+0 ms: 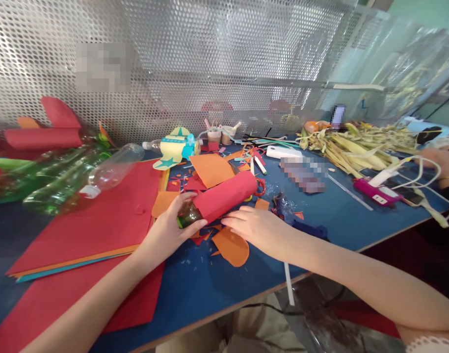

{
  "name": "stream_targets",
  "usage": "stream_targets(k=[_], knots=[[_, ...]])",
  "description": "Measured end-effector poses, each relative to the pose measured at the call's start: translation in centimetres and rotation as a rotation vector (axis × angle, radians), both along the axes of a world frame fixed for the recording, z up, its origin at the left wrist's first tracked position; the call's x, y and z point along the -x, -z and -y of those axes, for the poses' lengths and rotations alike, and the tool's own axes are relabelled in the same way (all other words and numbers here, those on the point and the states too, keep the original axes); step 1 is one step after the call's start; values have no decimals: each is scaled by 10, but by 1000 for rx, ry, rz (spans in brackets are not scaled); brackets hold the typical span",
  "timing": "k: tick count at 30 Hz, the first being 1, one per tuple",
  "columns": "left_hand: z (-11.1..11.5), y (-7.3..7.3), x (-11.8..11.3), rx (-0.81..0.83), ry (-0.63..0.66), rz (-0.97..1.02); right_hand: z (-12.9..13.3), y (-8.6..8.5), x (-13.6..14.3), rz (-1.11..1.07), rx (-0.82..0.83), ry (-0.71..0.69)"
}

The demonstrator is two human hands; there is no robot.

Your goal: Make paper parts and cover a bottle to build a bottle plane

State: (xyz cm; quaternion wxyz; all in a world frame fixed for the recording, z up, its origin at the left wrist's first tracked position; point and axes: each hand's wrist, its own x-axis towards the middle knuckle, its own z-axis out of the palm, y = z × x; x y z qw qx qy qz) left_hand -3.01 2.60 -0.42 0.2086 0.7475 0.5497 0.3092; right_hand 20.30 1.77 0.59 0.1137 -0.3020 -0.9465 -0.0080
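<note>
Here, red-wrapped bottle [226,196] juts rightward from left grip [171,221].

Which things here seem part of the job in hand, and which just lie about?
Probably in use:
green bottle in red paper, held by left hand
orange paper cutout
blue glue gun

Probably lying about:
corn husks
yellow-wrapped bottle
clear bottle

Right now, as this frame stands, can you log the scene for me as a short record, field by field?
Left hand: grips one end of the green bottle
Wrapping: red paper around the bottle
Right hand: fingers extended beside the wrapping; contact unclear
Near the hands: rounded orange piece, paper scraps
To the left: stacked coloured sheets, clear bottle
To the right: purple power strip, pale dried husks
Surface: blue table
Behind: perforated screen
</note>
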Motion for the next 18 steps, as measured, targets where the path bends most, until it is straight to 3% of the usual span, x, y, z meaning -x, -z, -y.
stream_targets(k=[4, 9, 13, 18], knots=[[3, -3, -2, -13, 31, -19, -6, 1, 5, 83, -24, -18], [3, -4, -1, -69, 47, -41, -2, -14, -1, -111, -37, -45], [1, -3, 0, -50, 66, -76, -5, -18, -7, -232, -219, -70], [5, -5, -1, -105, 129, -134, -8, -19, -6, -147, -411, -141]])
